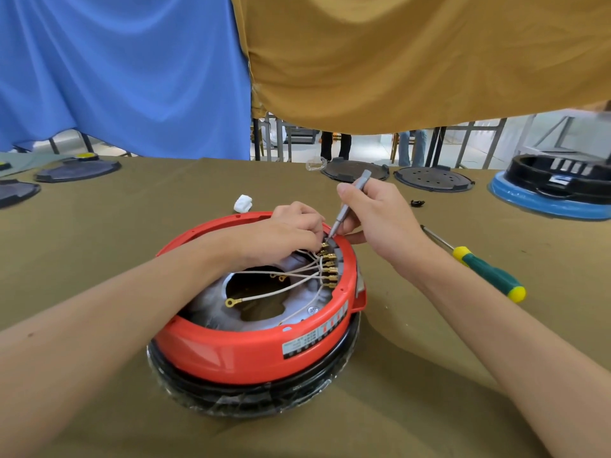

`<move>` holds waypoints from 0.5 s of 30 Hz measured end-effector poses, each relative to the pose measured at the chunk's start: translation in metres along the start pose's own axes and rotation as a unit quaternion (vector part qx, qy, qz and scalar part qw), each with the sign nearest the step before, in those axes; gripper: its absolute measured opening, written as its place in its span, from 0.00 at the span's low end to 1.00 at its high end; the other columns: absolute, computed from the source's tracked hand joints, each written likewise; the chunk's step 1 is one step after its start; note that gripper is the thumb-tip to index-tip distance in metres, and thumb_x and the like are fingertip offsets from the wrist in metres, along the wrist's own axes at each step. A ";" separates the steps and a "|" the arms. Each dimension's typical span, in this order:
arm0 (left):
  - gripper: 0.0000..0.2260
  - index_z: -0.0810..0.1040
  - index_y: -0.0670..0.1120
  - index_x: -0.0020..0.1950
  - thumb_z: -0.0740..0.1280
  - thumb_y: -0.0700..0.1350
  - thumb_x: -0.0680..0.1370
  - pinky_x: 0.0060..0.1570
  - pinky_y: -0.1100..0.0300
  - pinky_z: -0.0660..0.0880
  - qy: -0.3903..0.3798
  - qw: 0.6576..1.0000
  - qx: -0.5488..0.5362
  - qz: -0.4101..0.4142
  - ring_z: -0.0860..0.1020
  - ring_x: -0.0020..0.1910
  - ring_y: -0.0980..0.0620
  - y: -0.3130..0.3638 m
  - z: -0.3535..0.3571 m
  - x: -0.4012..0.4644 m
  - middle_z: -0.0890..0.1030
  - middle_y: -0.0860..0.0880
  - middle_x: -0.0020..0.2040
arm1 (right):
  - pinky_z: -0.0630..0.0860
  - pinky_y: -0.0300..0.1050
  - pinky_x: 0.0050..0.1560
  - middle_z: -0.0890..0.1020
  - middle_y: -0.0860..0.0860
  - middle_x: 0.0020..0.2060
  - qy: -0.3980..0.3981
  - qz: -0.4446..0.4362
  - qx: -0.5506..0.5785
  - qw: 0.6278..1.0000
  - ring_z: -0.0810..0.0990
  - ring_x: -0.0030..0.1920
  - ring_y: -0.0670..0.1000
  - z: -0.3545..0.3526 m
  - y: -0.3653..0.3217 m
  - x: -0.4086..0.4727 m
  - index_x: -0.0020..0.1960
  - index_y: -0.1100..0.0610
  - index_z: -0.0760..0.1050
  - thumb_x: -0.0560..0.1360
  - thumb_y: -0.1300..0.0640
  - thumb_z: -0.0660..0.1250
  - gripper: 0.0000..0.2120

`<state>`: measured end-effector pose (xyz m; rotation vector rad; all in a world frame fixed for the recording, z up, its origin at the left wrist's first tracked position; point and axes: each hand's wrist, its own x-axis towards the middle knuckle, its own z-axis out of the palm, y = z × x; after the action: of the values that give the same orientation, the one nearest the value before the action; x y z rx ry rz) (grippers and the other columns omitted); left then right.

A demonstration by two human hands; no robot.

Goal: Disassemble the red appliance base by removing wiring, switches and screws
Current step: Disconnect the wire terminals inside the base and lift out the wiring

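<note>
Fingers (355,206) of the right hand (380,223) grip a grey driver bit (350,201), its tip down at the brass terminals (329,264) inside the red appliance base (251,348). Left hand (284,234) fingers curl onto the white wires (297,276) beside the tip. Upside down, the base sits mid-table (99,233); a green-and-yellow screwdriver (486,272) lies to its right.

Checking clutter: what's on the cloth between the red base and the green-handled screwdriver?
Head view: only bare olive cloth lies between the red base and the green-handled screwdriver; the right forearm passes above it.
</note>
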<state>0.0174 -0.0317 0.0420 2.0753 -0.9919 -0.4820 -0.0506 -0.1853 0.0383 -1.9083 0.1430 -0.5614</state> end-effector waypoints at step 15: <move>0.04 0.74 0.35 0.48 0.61 0.35 0.79 0.43 0.62 0.65 0.003 0.995 0.092 0.031 0.65 0.42 0.53 0.007 0.000 0.000 0.67 0.52 0.39 | 0.68 0.50 0.34 0.76 0.52 0.30 -0.036 -0.267 -0.288 0.919 0.74 0.32 0.54 0.007 -0.014 -0.021 0.45 0.59 0.71 0.83 0.51 0.59 0.13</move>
<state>0.0135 -0.0342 0.0473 2.1991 -1.1299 -0.3646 -0.0679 -0.1666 0.0419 -2.5622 -0.3081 -0.8784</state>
